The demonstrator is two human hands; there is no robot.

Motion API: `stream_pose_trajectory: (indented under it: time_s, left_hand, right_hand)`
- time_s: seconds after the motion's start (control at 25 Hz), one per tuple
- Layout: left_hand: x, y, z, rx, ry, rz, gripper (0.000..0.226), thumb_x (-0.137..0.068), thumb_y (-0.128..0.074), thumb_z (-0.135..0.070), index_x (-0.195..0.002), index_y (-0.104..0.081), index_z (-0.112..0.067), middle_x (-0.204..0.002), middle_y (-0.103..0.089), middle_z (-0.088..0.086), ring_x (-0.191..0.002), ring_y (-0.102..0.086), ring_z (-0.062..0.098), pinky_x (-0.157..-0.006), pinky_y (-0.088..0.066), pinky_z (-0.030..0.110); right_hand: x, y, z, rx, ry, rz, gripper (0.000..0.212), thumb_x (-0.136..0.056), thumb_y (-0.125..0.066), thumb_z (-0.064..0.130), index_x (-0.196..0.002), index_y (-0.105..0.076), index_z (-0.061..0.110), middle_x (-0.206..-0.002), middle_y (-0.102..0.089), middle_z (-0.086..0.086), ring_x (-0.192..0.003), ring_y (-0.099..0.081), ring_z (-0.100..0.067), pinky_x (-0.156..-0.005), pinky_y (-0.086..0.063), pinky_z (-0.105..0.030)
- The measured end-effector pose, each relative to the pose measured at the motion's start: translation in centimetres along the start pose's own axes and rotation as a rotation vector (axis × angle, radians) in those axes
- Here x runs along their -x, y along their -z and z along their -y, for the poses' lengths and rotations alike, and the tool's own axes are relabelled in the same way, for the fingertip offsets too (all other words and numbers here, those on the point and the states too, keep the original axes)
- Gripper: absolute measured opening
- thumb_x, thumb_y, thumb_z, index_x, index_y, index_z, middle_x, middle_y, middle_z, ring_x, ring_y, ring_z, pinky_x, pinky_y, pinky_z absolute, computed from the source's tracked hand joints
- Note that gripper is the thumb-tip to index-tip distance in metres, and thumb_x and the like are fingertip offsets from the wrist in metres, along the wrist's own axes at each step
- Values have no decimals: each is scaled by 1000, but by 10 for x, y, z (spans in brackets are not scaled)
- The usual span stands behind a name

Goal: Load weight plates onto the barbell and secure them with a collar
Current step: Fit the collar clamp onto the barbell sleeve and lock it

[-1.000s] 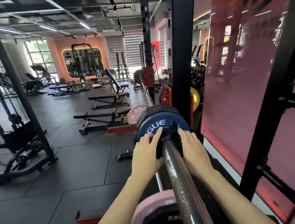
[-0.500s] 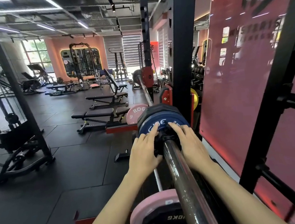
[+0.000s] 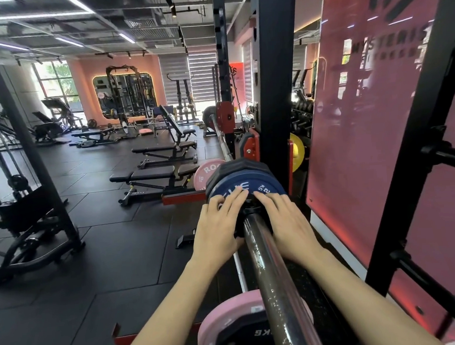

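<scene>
From the head camera, a worn steel barbell sleeve [image 3: 272, 277] runs from the near bottom edge away toward a blue weight plate [image 3: 245, 183] seated on it, with a black plate [image 3: 245, 165] directly behind it on the same sleeve; a black collar [image 3: 247, 211] sits on the sleeve right against the near face of the blue plate, partly hidden by the hands. The left hand [image 3: 217, 225] lies on the left side of the sleeve, fingers fairly straight and spread, tips pressing on the blue plate and the collar's edge; the right hand [image 3: 286, 222] mirrors it on the right side, fingers extended onto the plate beside the collar; neither hand is curled around anything that can be seen. The bar continues far past a red hook [image 3: 251, 146] on a black rack upright [image 3: 278, 67]. Low and near, under the sleeve, a pink plate [image 3: 222, 328] with a black plate leaning on it stands on the dark floor [image 3: 92, 264]; another pink plate [image 3: 207, 174] rests farther off, left of the loaded plates; flat benches [image 3: 156, 175] stand to the far left; a glossy red panel [image 3: 367, 134] fills the right.
</scene>
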State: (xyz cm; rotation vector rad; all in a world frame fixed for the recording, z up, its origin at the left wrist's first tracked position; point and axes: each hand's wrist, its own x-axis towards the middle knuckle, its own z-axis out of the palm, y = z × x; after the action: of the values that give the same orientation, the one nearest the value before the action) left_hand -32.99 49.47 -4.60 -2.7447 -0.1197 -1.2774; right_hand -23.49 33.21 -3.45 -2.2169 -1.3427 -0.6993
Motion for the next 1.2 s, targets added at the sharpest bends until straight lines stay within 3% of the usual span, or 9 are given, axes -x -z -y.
stream_pose_trajectory:
  time_s: [0.12, 0.2, 0.56, 0.76, 1.04, 1.2]
  left_hand:
    - [-1, -1, -2, 22, 15, -52, 72, -73, -63, -36, -141, -46, -21, -147, -49, -9, -104, -44, 22, -85, -44, 34]
    - [-1, -1, -2, -12, 27, -55, 68, -75, -53, -44, -139, -50, -22, -146, -51, -11, -100, -47, 20, -86, -39, 34]
    - [4, -1, -6, -58, 52, -110, 63, -73, -57, -46, -129, -59, -18, -128, -65, -9, -89, -51, 17, -85, -33, 39]
    - [5, 7, -3, -81, 34, 21, 84, -61, -81, -39, -137, -51, -19, -137, -58, -8, -96, -51, 19, -84, -37, 35]
    - [33, 31, -11, -81, 113, 130, 96, -70, -71, -57, -150, -36, -20, -148, -46, 0, -114, -49, 23, -92, -40, 41]
    - [59, 49, -21, -46, 71, 115, 99, -65, -72, -59, -148, -38, -19, -144, -49, 1, -114, -49, 24, -89, -41, 42]
  right_hand:
    - [1, -1, -2, 26, 2, 2, 71, -87, -58, 36, -149, -28, 21, -134, -47, 3, -114, -46, -19, -92, -44, -35]
    - [2, -1, -3, 29, -5, 8, 73, -86, -61, 34, -150, -27, 23, -133, -47, 4, -111, -46, -18, -91, -44, -34]
    - [2, -3, -5, 17, -6, 34, 77, -84, -64, 29, -151, -25, 24, -130, -47, 4, -106, -46, -17, -85, -45, -32]
    - [2, 1, 0, 31, -22, 42, 73, -86, -62, 28, -150, -26, 20, -132, -46, 0, -109, -46, -20, -86, -44, -34]
    - [37, 25, 14, 154, -151, 84, 71, -80, -55, 21, -147, -33, 15, -130, -49, -6, -109, -45, -26, -82, -44, -37]
    - [82, 45, 34, 270, -239, 77, 75, -78, -58, -3, -147, -34, 13, -128, -51, -10, -106, -47, -29, -82, -43, -38]
